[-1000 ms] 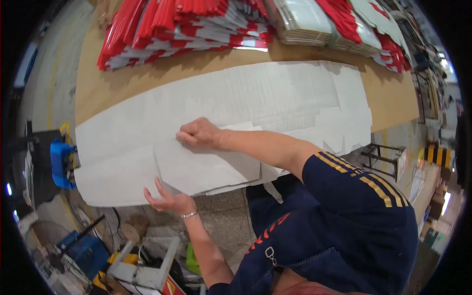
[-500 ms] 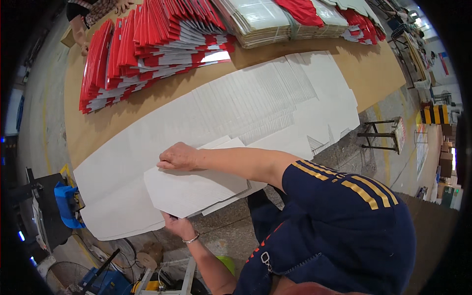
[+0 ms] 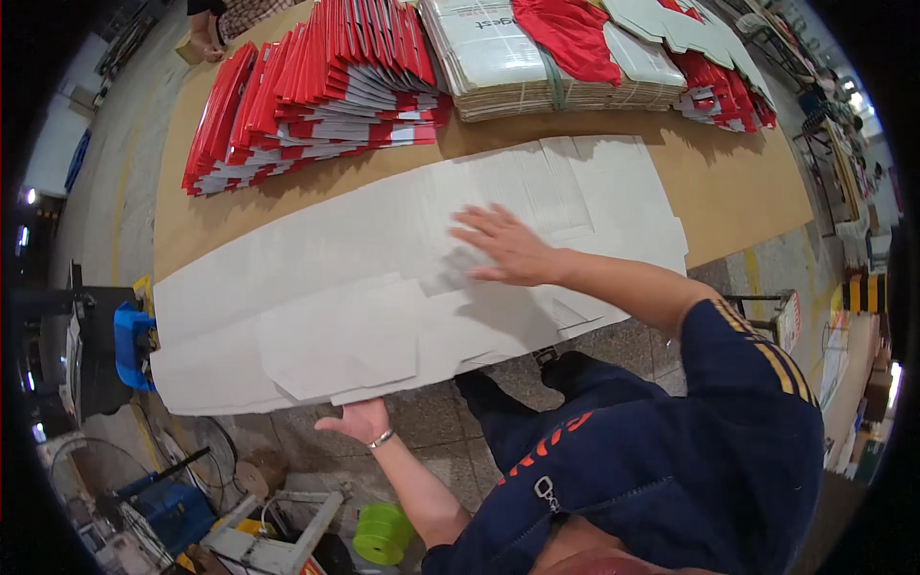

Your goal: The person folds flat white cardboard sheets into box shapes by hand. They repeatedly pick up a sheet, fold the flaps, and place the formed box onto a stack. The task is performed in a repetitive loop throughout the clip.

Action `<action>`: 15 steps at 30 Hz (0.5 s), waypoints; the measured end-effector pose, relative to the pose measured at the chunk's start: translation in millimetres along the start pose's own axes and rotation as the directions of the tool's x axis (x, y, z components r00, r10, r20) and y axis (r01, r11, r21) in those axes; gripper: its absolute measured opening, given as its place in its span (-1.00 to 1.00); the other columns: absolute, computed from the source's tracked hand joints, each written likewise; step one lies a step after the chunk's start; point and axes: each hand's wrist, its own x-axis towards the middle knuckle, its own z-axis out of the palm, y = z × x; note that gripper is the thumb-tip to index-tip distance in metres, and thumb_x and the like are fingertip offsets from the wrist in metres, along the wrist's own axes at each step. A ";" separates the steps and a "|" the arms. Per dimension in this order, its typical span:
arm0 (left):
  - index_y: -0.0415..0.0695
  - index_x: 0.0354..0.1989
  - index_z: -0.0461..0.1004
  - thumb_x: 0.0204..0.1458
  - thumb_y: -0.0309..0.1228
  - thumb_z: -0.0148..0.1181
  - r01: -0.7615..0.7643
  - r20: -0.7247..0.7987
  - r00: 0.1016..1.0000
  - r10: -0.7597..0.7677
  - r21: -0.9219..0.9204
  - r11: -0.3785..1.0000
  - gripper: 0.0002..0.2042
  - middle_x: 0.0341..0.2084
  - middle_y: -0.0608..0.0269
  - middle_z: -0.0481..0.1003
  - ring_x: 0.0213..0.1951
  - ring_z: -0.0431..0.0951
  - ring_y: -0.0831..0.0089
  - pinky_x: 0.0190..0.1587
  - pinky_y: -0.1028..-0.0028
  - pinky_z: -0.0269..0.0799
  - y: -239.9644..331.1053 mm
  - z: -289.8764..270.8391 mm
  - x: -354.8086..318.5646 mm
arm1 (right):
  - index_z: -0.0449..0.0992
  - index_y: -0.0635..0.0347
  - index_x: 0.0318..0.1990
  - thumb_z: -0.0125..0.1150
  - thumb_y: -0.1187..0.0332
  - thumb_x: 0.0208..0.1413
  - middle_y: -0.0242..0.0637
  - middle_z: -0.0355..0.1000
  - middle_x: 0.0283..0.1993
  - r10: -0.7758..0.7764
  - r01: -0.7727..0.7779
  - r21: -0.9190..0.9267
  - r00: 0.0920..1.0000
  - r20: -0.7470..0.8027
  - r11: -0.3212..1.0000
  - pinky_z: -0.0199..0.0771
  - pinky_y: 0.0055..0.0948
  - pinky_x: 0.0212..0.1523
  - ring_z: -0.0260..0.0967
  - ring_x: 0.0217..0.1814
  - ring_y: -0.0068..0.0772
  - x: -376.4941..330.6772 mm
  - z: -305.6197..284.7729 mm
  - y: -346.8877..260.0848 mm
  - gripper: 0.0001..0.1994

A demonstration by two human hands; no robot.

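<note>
A long spread of overlapping white die-cut cardboard sheets (image 3: 287, 278) covers the front of the table. On its near left part lies a smaller flat white cardboard piece (image 3: 345, 335) with cut corners. My right hand (image 3: 503, 247) is over the middle of the spread, fingers spread and holding nothing; its shadow falls on the sheets. At the near edge, just below the smaller piece, my left hand (image 3: 364, 420) has its thumb stretched out to the left. Its fingertips are partly hidden by the cardboard edge, and I see nothing gripped in it.
Fanned stacks of red and white folded cartons (image 3: 326, 86) stand at the back left. Right of them is a strapped bundle of flat cardboard (image 3: 575, 96) with a red cloth (image 3: 570, 38) on it. A stool (image 3: 781, 321) stands at right, a green spool (image 3: 383, 534) below. Another person's hand (image 3: 206, 46) rests far left.
My right hand has let go of the smaller cardboard piece and moved right and up, its fingers opening. My left hand has come off the piece's near corner, and the piece now lies flat.
</note>
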 end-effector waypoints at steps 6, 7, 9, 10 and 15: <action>-0.19 0.30 0.04 -0.16 0.03 0.34 -0.186 -0.149 0.964 0.219 0.207 0.960 -0.09 0.29 0.16 0.11 0.28 0.11 0.17 0.33 0.12 0.01 -53.2 1.8 3.3 | 0.00 0.04 0.36 -0.07 -0.17 0.12 -0.09 -0.21 0.46 0.006 0.023 -0.119 0.971 0.238 0.993 -0.45 0.08 0.41 -0.38 0.51 -0.03 -123.5 -31.9 54.6 -0.26; -0.21 0.29 0.07 -0.10 -0.03 0.33 -0.148 -0.213 0.954 0.210 0.273 0.951 -0.15 0.27 0.14 0.15 0.26 0.15 0.16 0.31 0.13 0.05 -54.8 1.9 3.6 | -0.01 0.02 0.37 -0.08 -0.19 0.12 -0.11 -0.23 0.46 -0.015 0.042 -0.102 0.969 0.248 0.994 -0.47 0.08 0.41 -0.41 0.52 -0.04 -129.0 -28.6 58.4 -0.25; -0.26 0.25 0.12 -0.02 -0.17 0.30 -0.073 -0.291 0.935 0.204 0.403 0.912 -0.28 0.22 0.11 0.22 0.21 0.23 0.16 0.27 0.16 0.14 -66.5 3.4 4.9 | 0.00 0.01 0.37 -0.08 -0.19 0.11 -0.12 -0.23 0.47 -0.052 0.077 -0.084 0.961 0.273 0.993 -0.48 0.08 0.41 -0.41 0.52 -0.05 -141.4 -21.0 67.4 -0.25; -0.29 0.22 0.15 0.01 -0.23 0.28 -0.052 -0.295 0.931 0.216 0.477 0.877 -0.34 0.18 0.10 0.26 0.17 0.28 0.18 0.25 0.18 0.19 -66.2 3.3 8.1 | 0.01 0.01 0.36 -0.09 -0.19 0.10 -0.13 -0.23 0.47 -0.076 0.100 -0.071 0.955 0.286 0.992 -0.49 0.08 0.41 -0.41 0.52 -0.05 -145.6 -17.9 70.7 -0.25; -0.35 0.15 0.24 0.02 -0.60 0.18 -0.063 -0.381 0.796 0.470 0.721 0.691 -0.52 0.02 0.15 0.39 -0.11 0.48 0.32 0.03 0.28 0.42 -63.5 27.4 2.9 | 0.04 -0.03 0.36 -0.08 -0.17 0.09 -0.17 -0.22 0.47 -0.088 0.124 -0.106 0.951 0.297 0.987 -0.50 0.06 0.42 -0.41 0.52 -0.09 -151.6 -2.9 74.5 -0.27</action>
